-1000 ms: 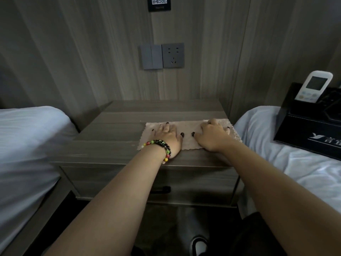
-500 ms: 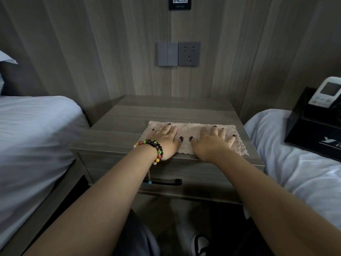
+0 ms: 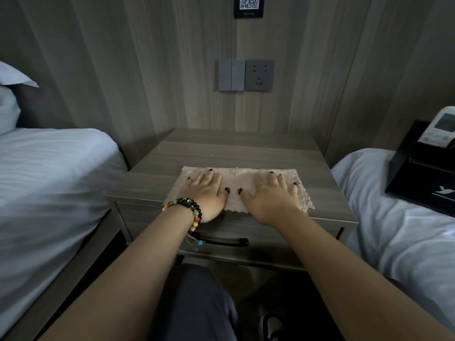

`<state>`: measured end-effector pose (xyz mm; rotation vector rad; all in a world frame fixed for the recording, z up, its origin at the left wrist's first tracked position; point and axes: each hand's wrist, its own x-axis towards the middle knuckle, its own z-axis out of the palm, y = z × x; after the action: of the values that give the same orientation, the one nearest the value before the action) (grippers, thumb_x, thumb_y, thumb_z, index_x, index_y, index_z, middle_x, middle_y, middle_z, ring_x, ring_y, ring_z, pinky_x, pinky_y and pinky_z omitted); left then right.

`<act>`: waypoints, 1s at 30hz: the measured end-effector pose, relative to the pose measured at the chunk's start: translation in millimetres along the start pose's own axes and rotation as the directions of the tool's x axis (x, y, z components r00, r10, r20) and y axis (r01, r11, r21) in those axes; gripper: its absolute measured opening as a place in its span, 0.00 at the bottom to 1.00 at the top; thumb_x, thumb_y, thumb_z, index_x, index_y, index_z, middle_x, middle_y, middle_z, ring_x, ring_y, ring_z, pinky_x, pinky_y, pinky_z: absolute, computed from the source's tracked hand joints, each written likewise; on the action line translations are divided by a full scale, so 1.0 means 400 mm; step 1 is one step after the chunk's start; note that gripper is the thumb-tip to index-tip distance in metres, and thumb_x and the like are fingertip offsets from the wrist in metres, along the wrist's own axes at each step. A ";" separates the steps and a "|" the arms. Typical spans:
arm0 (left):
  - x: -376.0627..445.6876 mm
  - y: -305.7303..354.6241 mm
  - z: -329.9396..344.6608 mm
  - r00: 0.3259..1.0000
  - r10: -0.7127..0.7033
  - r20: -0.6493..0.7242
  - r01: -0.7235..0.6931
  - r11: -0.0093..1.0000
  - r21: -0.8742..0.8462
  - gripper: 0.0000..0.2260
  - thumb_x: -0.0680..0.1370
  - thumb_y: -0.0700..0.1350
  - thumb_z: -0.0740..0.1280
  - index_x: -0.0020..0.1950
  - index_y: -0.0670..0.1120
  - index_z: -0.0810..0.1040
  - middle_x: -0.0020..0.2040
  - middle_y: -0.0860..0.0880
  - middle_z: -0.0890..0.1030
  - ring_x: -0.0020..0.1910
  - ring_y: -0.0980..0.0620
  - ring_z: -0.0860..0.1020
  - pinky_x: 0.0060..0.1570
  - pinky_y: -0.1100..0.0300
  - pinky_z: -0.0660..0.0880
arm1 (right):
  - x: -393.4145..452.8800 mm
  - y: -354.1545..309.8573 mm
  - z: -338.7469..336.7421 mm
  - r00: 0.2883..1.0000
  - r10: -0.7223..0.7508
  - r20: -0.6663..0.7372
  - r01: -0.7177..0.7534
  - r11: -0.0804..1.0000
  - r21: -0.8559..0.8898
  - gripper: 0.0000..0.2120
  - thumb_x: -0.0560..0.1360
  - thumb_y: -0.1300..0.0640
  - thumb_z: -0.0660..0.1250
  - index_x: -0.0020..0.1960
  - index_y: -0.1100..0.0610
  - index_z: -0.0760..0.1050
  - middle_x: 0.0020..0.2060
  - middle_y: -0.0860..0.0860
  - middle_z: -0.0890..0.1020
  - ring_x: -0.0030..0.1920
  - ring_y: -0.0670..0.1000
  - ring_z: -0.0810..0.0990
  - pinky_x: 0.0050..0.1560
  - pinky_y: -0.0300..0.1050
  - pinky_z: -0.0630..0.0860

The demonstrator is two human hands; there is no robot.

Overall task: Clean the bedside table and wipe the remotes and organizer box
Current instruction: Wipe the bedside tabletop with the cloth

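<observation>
Head view: both flat hands (image 3: pixel 206 193) press nubbly rectangular cloth (image 3: pixel 237 178) on woodgrain table (image 3: pixel 246 151)

The worktop (image 3: pixel 221 153) serves as landmark. On it, both palms cover the middle of the beige cloth (image 3: pixel 237 179), so the weave beneath the left hand (image 3: pixel 205 193) and the right hand (image 3: pixel 272 195) is hidden. To the right of the worktop, the black organizer box (image 3: pixel 418 173) runs off the frame's right edge, and its printed white logo is cut. The white remote (image 3: pixel 439 130) standing in it is also clipped at that edge, its buttons too small to read. Above the worktop, the QR sign (image 3: pixel 248 6) is cut by the top edge. Left of the worktop, the pillow (image 3: pixel 9 94) is cropped.
</observation>
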<state>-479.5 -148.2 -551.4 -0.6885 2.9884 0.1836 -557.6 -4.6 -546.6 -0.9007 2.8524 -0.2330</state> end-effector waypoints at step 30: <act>-0.105 0.255 0.046 0.841 -0.259 -0.476 0.108 0.941 -0.321 0.21 0.70 0.60 0.65 0.52 0.45 0.79 0.52 0.49 0.75 0.55 0.48 0.70 0.56 0.56 0.70 | 0.088 0.082 -0.170 0.756 -0.603 0.256 0.655 0.705 -0.273 0.28 0.70 0.68 0.70 0.68 0.51 0.73 0.61 0.50 0.76 0.60 0.52 0.75 0.60 0.47 0.72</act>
<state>-486.0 -36.7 -555.4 -1.2331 3.3983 0.4980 -616.7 8.5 -489.4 -1.8747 2.3633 0.2831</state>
